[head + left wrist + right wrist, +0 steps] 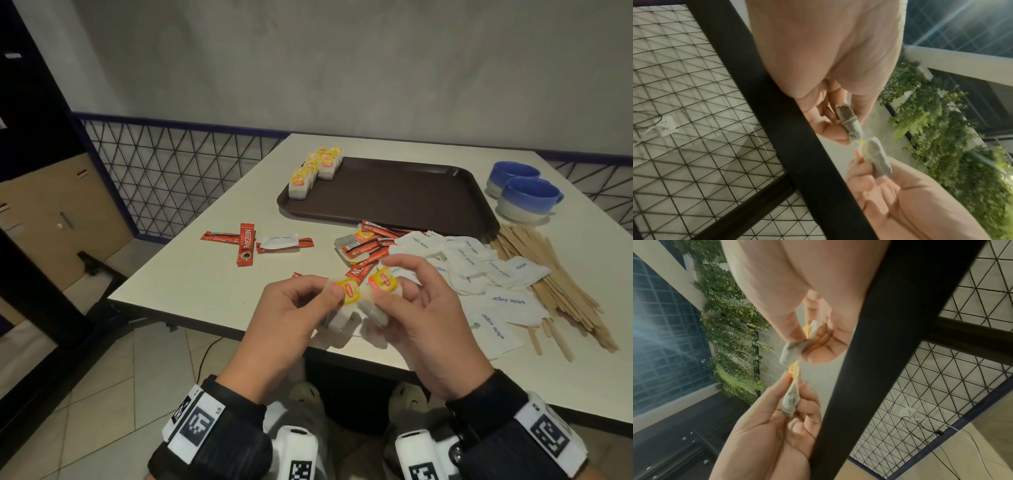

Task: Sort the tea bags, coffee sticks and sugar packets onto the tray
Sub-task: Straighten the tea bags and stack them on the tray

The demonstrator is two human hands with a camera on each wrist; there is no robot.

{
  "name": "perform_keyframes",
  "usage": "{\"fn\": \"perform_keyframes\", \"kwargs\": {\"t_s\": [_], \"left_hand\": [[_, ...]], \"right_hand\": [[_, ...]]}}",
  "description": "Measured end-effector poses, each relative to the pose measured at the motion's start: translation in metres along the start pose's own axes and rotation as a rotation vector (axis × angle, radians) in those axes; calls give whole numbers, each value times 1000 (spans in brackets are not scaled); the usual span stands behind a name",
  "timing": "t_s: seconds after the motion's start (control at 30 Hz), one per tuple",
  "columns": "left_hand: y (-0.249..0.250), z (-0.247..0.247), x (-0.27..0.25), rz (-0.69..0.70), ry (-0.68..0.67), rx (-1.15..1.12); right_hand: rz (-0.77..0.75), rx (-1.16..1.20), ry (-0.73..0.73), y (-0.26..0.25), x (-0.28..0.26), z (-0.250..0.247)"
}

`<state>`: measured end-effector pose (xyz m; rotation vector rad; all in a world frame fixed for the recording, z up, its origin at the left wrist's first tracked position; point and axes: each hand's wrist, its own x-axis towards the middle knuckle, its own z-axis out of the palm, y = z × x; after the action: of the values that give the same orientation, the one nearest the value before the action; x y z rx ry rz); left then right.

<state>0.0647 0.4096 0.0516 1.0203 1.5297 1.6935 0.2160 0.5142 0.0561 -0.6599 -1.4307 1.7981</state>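
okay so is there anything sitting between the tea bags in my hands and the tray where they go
Yes, partly. A heap of coffee sticks and sugar packets lies on the table between the held tea bags and the tray. It is low, so lifting over it should clear.

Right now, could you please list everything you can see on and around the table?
tray: one, dark brown, table's far middle
tea bags: a row, yellow-tagged, tray's left end
coffee sticks: several, red, loose on table
sugar packets: many, white, right of centre
wooden stirrers: a pile, tan, right edge
cups: two, blue and white, beside tray
left hand: pinches one tea bag
right hand: pinches another tea bag
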Motion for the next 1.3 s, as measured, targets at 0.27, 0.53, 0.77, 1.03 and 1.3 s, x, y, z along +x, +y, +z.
{"fn": "perform_keyframes", "kwargs": {"t_s": [0.27,0.53,0.77,1.03,1.3], "left_hand": [[0,-3,2,-48,16,-58],[5,-1,-1,-28,-52,-32],[4,1,-2,5,44,-35],[8,4,-2,-39,10,-10],[11,7,-6,1,7,39]], "right_hand": [[-61,-158,54,6,0,1],[-149,-288,7,5,-4,2],[-112,-319,15,3,-4,3],[-78,-331,24,3,-4,4],[-84,-360,18,2,-4,4]]}}
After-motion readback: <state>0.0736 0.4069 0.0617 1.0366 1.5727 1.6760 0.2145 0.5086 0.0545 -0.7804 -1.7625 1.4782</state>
